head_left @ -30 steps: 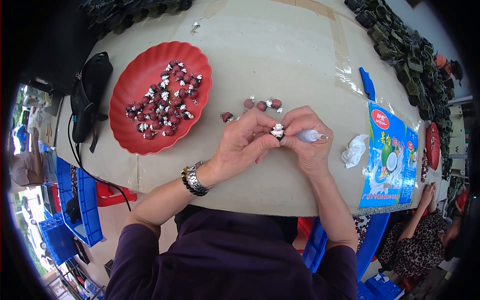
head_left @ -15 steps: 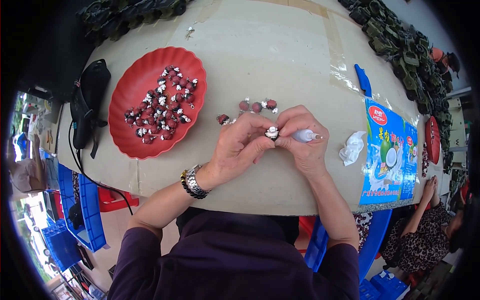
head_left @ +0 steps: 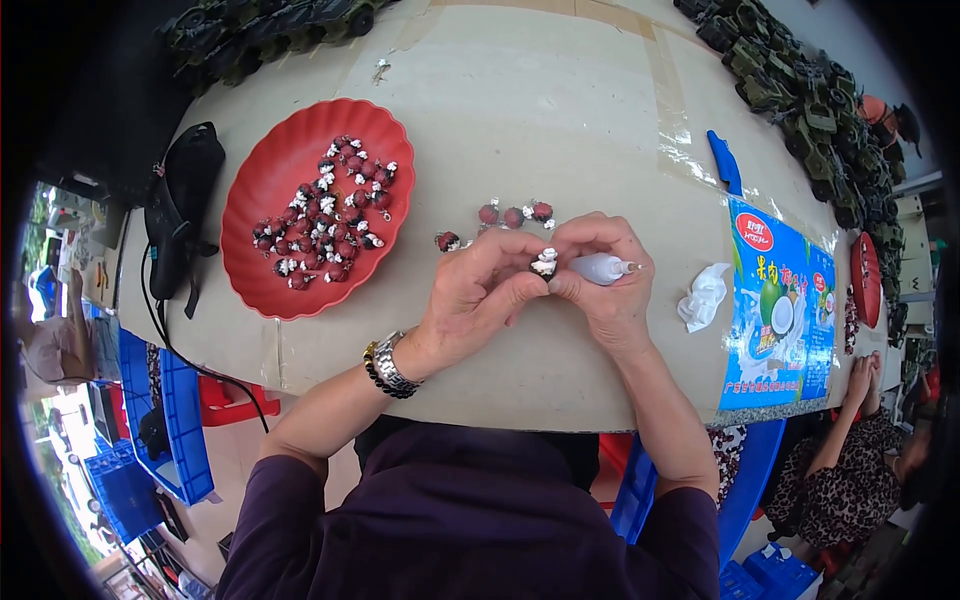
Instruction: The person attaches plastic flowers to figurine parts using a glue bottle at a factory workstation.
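Observation:
A small round figurine (head_left: 544, 266), black below with white pieces on top, is pinched between the thumb and fingers of my left hand (head_left: 465, 305). Close beside it, the thumb and forefinger of my right hand (head_left: 612, 305) are bent toward the piece; whether they touch it I cannot tell. Tucked in that right hand is a small translucent squeeze bottle (head_left: 598, 268), its thin nozzle pointing right. Just beyond my hands lie several similar dark red figurines (head_left: 514, 217) with white bits, and another figurine (head_left: 447, 241) rests by my left knuckles.
A red scalloped bowl (head_left: 245, 215) with many such figurines stands at left, near a black corded device (head_left: 180, 210). To the right are a crumpled tissue (head_left: 704, 297), a blue printed sheet (head_left: 775, 310) and a blue tool (head_left: 724, 160). Dark green model vehicles (head_left: 800, 110) line the far edges.
The figurine has turned slightly in my left fingers. My right fingertips have eased back a little from it, with the bottle still in that hand.

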The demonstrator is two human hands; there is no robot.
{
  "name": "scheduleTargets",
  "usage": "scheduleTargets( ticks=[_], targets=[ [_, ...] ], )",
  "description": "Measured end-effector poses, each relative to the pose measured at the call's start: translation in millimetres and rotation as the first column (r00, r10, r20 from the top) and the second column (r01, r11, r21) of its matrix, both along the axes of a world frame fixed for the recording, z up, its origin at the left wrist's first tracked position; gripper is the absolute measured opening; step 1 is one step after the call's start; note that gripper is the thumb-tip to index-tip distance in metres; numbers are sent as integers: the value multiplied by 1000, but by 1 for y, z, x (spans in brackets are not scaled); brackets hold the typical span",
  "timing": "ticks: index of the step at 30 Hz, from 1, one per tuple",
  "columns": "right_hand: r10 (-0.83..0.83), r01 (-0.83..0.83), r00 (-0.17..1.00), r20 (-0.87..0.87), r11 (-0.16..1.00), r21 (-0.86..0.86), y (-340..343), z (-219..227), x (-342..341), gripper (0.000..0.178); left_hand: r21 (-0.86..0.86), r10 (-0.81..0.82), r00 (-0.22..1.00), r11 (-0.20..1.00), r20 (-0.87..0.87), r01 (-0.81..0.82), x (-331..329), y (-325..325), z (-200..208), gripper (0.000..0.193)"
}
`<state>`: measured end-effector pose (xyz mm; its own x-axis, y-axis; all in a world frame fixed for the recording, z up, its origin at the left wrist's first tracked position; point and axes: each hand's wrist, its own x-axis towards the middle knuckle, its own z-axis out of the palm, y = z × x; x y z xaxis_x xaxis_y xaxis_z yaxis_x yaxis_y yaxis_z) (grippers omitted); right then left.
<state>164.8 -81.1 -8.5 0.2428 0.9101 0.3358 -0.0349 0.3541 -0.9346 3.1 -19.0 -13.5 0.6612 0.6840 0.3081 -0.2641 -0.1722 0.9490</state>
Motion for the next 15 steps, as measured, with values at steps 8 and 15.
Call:
scheduleTargets(
  ticks=[8,15],
  targets=[
    [85,-83,995,53,996,-44,2,-1,4,28,-41,22,999,999,24,-21,-3,0,-3,22],
    [26,-31,995,97,998,58,0,0,3,29,78,31,997,996,71,-37,-2,-1,-3,20]
  ],
)
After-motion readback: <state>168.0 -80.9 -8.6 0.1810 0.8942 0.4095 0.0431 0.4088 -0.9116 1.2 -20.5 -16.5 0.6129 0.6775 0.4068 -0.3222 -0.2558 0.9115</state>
